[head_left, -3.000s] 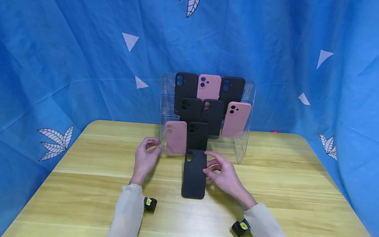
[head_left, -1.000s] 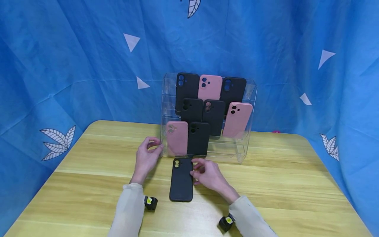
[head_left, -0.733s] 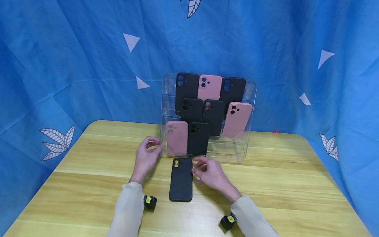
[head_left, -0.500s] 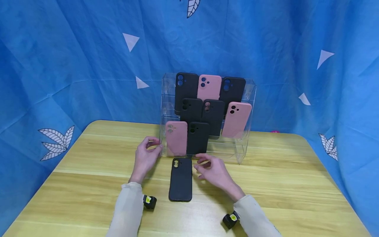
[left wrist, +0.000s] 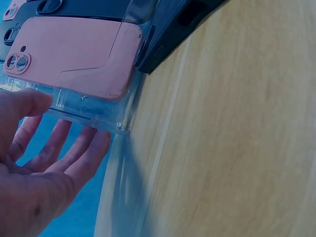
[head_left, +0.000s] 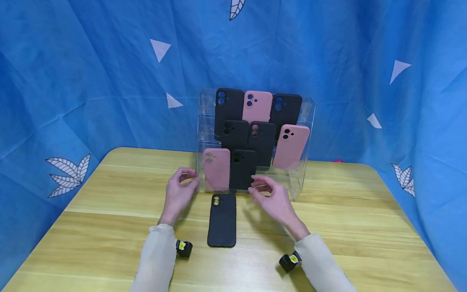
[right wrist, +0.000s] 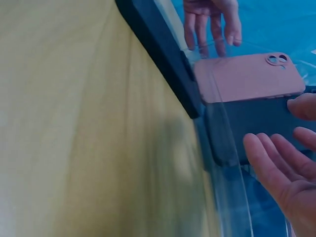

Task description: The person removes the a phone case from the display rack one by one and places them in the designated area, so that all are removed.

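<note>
Black case (head_left: 221, 220) lies flat on counter (head_left: 346, 227), right hand (head_left: 274, 198) empty with loose fingers reaching for rack (head_left: 304, 178), left hand (head_left: 179, 194) steadying it, fingers straight; next likely pinch lower black case.

Flat black phone case (head_left: 221, 220) lies on yellow wooden table (head_left: 109, 227), btwn both hands. Left hand (head_left: 179, 194) touches left edge of clear acrylic tiered rack (head_left: 304, 178); right hand (head_left: 274, 199), fingers loosely curled, w/ fingertips at rack's front black case (head_left: 243, 168).

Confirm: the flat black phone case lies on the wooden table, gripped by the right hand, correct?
Not quite. The flat black phone case lies on the wooden table, but untouched; the right hand hovers beside it near the clear acrylic rack, as the head view shows.
</note>
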Demonstrator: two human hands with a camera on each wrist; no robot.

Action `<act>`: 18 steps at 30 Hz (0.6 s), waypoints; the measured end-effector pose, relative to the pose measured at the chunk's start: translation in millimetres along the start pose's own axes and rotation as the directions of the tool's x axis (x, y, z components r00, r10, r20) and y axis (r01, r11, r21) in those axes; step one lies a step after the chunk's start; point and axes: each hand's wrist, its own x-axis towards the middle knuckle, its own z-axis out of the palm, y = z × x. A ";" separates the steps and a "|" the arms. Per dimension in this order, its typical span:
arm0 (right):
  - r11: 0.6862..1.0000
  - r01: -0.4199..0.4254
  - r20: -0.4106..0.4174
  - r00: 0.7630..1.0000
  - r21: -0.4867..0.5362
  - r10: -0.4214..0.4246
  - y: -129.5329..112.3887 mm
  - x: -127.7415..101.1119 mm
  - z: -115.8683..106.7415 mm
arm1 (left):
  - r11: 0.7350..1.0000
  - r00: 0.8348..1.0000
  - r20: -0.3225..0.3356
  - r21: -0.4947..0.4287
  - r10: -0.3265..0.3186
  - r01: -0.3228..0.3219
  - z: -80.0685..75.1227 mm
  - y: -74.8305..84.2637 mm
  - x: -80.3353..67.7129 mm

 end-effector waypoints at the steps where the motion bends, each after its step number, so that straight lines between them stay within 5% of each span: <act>1: 1.000 0.008 -0.013 1.000 0.001 -0.008 -0.8 0.8 -1.4 | 1.000 1.000 -0.001 -0.005 0.001 -0.001 0.1 0.0 0.1; 9: 0.998 0.056 -0.109 0.992 -0.010 -0.057 -2.0 8.6 -9.1 | 1.000 1.000 -0.001 -0.008 0.007 -0.007 0.7 -0.1 1.0; 18: 0.999 0.044 -0.124 0.991 0.009 -0.043 1.5 13.4 -13.0 | 1.000 1.000 0.012 -0.012 -0.005 0.005 0.0 -0.3 0.7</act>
